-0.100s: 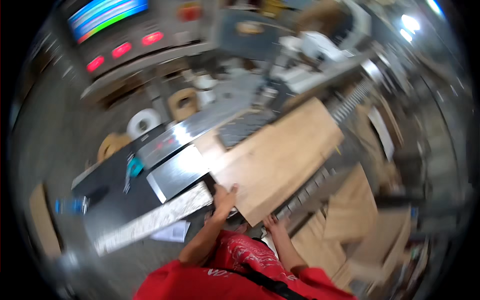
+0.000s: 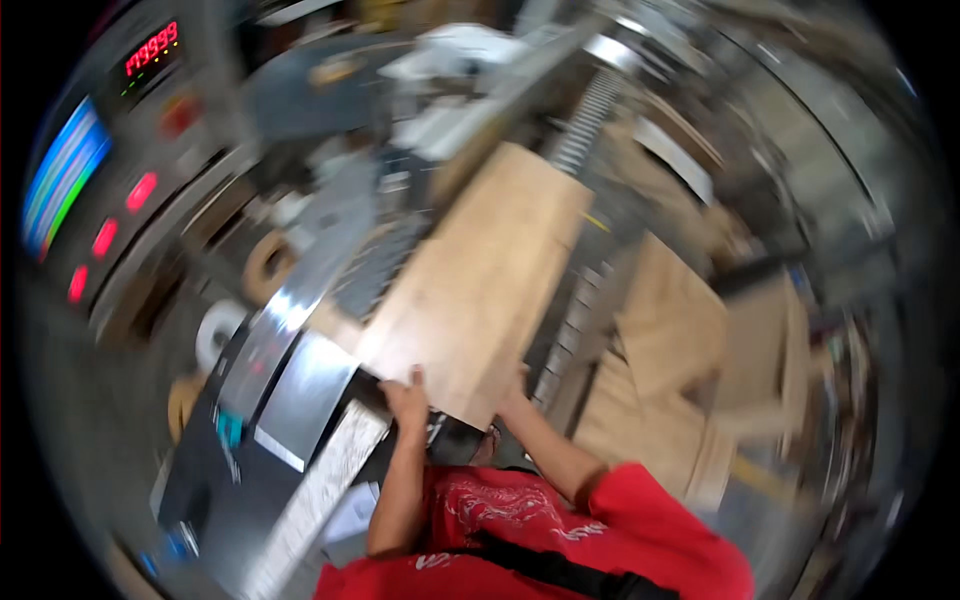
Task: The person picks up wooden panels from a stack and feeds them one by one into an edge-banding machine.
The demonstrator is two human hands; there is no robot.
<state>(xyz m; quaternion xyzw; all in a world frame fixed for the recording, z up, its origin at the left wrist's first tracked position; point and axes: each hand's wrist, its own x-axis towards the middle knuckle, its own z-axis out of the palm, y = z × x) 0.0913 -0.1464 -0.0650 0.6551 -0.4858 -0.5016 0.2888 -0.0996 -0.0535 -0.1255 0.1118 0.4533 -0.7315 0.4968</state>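
A long, pale wooden board (image 2: 475, 290) lies lengthwise in front of me, its near end toward my body. My left hand (image 2: 406, 402) grips the near left corner, thumb on top and fingers under the edge. At the near right edge, my right hand (image 2: 513, 392) is closed around the board's side; its fingers are mostly hidden by the wood. Along the board's left side runs a machine bed with a dark ridged part (image 2: 385, 270) and a shiny metal plate (image 2: 310, 385).
A chain-like conveyor track (image 2: 562, 350) runs to the board's right. Beyond it are stacked wooden panels (image 2: 665, 330). At left stand a control panel with red lit buttons (image 2: 105, 237), a white roll (image 2: 218, 330) and a teal-handled tool (image 2: 230, 428) on a black surface.
My view has swung to the right, so the board now points more straight ahead. My right hand has moved from the board's near corner up onto its right side. The left hand keeps its corner.
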